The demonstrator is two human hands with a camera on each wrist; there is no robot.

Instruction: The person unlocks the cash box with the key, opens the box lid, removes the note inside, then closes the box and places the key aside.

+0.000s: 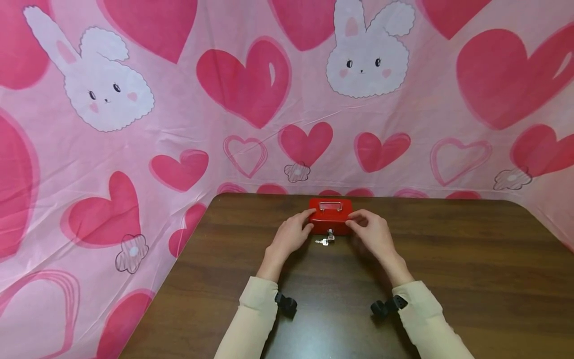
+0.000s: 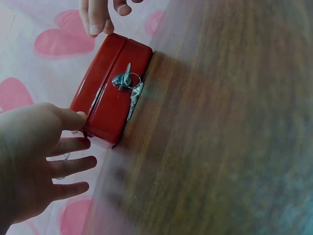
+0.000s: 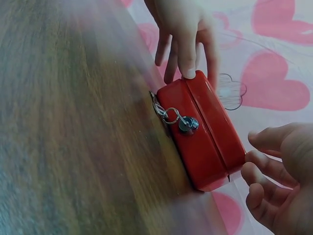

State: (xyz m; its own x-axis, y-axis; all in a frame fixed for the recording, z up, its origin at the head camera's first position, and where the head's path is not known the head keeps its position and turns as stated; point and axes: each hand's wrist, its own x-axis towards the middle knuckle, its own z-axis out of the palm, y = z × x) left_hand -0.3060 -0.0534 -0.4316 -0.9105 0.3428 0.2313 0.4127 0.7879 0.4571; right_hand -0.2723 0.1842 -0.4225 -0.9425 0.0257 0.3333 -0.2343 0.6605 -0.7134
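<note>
A red cash box point(image 1: 331, 225) with a folding metal handle point(image 1: 330, 206) on its lid stands at the table's far edge, lid down. From its front lock point(image 3: 189, 124) sticks a key point(image 2: 127, 74), and a second key point(image 2: 134, 99) hangs on the same ring. My left hand point(image 1: 292, 233) is at the box's left side, fingers spread and fairly straight, the thumb tip at the lid seam in the left wrist view. On the opposite side, my right hand point(image 1: 371, 229) has its fingertips right at the lid's corner, fingers slightly bent.
The box rests on a dark wooden table point(image 1: 448, 259). Right behind the table hangs a pink cloth point(image 1: 309, 107) printed with hearts and rabbits, which also runs down the left side. Small black wrist cameras point(image 1: 287, 304) are strapped at both cuffs.
</note>
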